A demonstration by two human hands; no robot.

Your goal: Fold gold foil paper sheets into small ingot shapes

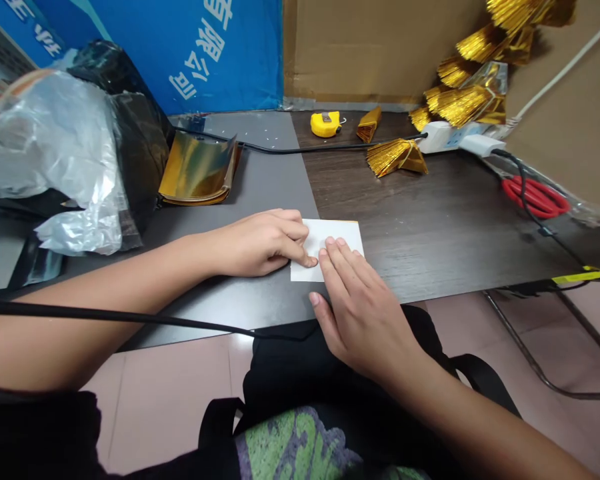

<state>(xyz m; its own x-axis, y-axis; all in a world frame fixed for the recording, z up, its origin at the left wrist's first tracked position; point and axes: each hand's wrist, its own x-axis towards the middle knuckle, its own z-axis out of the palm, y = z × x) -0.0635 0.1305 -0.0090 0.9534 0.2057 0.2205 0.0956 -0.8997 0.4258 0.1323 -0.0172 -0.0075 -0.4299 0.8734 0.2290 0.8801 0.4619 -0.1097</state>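
A small white sheet of paper (333, 229) with a thin gold line along its top edge lies flat near the desk's front edge. My left hand (263, 243) is bent over its left side, the fingers partly curled and one fingertip pressed on the white face. From the right, my right hand (363, 300) rests on the same sheet with its fingers stretched flat and close together; its thumb is apart, off the lower edge. Beyond my left hand is a stack of gold foil sheets (197, 167). Part of the white sheet is hidden beneath both hands.
A yellow tape measure (325, 124), a folded gold piece (369, 125) and a fringed gold fan (396, 157) lie at the back. More gold fans (463, 93) are piled beside a power strip (437, 137). Red-handled scissors (535, 197) lie right, plastic bags (75, 147) left. A black cable (145, 317) crosses in front.
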